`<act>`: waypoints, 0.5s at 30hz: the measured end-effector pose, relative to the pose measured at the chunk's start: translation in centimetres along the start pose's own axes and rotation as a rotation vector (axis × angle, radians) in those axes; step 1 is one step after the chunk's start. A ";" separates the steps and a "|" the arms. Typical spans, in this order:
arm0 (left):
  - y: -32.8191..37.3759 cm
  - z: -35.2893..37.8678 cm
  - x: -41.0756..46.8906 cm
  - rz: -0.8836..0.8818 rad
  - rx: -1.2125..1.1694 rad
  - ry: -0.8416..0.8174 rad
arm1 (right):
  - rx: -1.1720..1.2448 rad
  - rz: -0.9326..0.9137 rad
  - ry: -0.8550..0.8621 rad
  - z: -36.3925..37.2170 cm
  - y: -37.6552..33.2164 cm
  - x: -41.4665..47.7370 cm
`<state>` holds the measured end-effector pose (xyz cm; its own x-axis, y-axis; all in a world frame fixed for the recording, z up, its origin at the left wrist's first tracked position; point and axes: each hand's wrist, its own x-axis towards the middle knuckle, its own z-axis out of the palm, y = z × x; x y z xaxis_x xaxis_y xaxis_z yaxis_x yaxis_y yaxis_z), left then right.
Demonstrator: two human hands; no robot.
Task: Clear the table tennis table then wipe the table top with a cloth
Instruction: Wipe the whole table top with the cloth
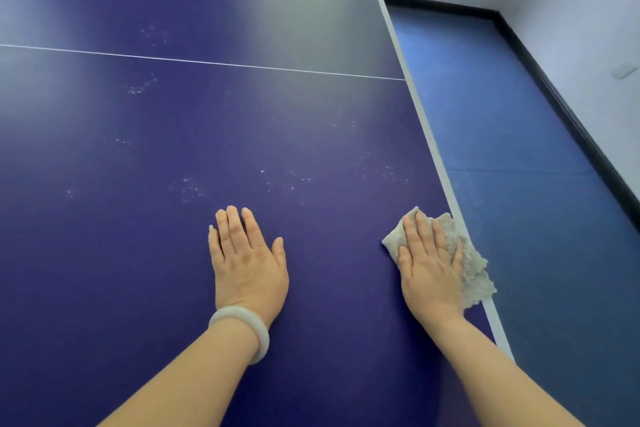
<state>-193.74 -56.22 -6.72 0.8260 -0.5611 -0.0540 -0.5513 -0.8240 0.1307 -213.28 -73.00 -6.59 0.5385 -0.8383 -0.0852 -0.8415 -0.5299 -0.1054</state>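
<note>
Nearest, the left hand [247,262] lies flat and empty on the surface [311,135], a pale bangle [240,329] at its wrist. The right hand [429,267] presses the cloth [474,267] flat at the right edge, palm down rather than clenched, its grip released. The cloth looks soft, light and limp, so it is best pinned under a spread palm. Farther out, pale smudges [188,187] dot the blue top up to the white line [207,62]. The cloth's middle is hidden under the hand; the surface's far end is cut off.
</note>
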 end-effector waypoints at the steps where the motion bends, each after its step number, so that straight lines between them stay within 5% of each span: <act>1: 0.0 0.1 0.0 0.000 -0.004 0.000 | 0.003 0.015 -0.010 -0.1 0.2 1.5; 8: 0.2 0.0 0.2 -0.020 -0.029 0.025 | 0.066 0.088 -0.076 -1.8 -3.1 13.6; 13: 0.4 -0.2 0.5 -0.034 0.000 -0.011 | -0.004 -0.429 -0.107 -1.1 -5.5 11.7; 15: 0.4 -0.2 0.5 -0.041 0.012 -0.009 | -0.006 -0.505 -0.112 -1.0 -3.0 10.2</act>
<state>-193.56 -56.84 -6.46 0.8469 -0.5274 -0.0680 -0.5183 -0.8473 0.1161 -205.33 -80.10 -6.12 0.8790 -0.4586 -0.1307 -0.4750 -0.8662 -0.1549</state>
